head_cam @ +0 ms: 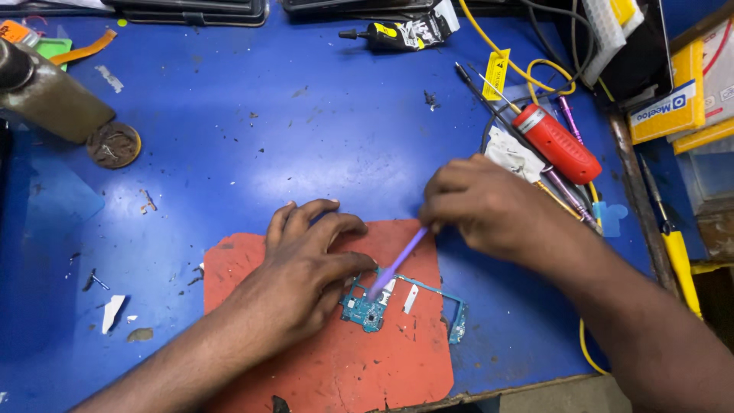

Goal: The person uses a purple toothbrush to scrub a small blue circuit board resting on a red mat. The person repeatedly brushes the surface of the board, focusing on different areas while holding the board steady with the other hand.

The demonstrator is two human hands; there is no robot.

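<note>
left hand [306,268] pressed flat on a teal circuit board [371,310] atop a red mat [397,367] near the table's front edge; right hand [482,203] pinching a purple tool [397,264], tip down on the board. risks: tip slipping and scoring parts, board skidding under loose pressure. no containers with visible contents; yellow boxes [665,107] at right shut.
</note>
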